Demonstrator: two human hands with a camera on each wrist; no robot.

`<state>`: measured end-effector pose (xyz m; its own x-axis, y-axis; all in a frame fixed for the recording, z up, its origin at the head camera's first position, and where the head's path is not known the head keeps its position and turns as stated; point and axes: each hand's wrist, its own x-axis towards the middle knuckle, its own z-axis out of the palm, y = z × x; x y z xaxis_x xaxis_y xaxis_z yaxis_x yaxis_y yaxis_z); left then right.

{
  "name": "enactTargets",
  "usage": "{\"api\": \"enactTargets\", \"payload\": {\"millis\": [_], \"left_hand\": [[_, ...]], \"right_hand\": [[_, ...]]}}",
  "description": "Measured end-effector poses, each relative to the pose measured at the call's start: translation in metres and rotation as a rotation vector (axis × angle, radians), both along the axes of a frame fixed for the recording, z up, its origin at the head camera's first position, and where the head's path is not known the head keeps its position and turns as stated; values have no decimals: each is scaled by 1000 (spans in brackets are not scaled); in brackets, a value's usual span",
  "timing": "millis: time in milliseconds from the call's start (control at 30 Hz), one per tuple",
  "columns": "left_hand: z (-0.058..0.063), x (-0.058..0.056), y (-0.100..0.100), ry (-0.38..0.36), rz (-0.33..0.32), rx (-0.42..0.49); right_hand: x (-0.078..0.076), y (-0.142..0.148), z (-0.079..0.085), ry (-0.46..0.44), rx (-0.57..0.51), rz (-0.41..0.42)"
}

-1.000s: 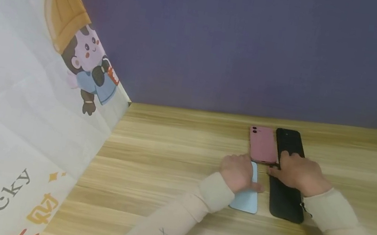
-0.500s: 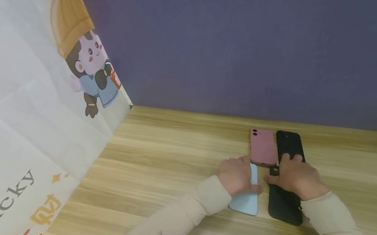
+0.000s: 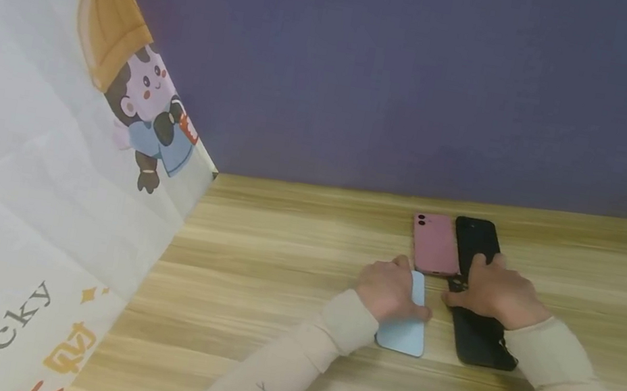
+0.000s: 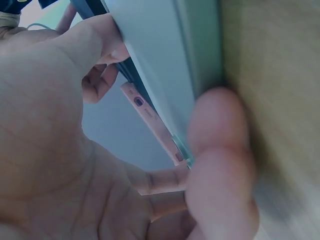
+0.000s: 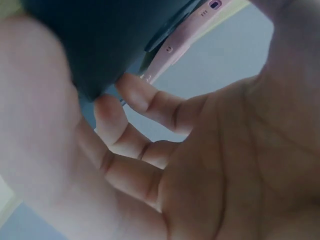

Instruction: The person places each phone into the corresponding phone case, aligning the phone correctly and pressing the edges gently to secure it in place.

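In the head view my left hand (image 3: 384,292) grips a light blue phone (image 3: 405,336) by its long sides, thumb on the right edge. The left wrist view shows a digit pressed to the side of that light blue phone (image 4: 150,45). My right hand (image 3: 501,293) holds the lower black phone (image 3: 481,344) near its camera end, thumb at the left and fingers over the top; the palm hides part of it. Above the blue phone lies a pink phone (image 3: 437,246), camera at its upper left. Beside the pink one is an upper black phone (image 3: 472,234), partly behind my right fingers.
The phones are on a wood-grain table (image 3: 280,252). A dark blue-purple panel (image 3: 381,76) rises along the table's back edge. On the left hangs a white printed sheet (image 3: 4,126) with a cartoon figure and lettering.
The lower black phone has turned slightly, its near end swinging right. The light blue phone has shifted a little left with my left hand. Both hands keep their hold.
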<state>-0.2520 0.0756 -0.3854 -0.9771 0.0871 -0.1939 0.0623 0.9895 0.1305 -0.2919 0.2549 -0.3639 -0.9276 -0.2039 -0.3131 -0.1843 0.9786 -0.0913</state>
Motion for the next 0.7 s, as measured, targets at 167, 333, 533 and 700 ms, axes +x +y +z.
{"api": "enactTargets", "payload": {"millis": [167,333,533,700], "left_hand": [[0,0,-1,9,-6,6],[-1,0,-2,9,-15,21],[1,1,-3,14,-85,26],[1,3,-2,22,-147,-7]], "right_hand": [[0,2,3,-32,6,-6],[1,0,3,-28,-6,-13],[1,0,0,10,-22,-8],[0,1,-1,6,-24,-1]]}}
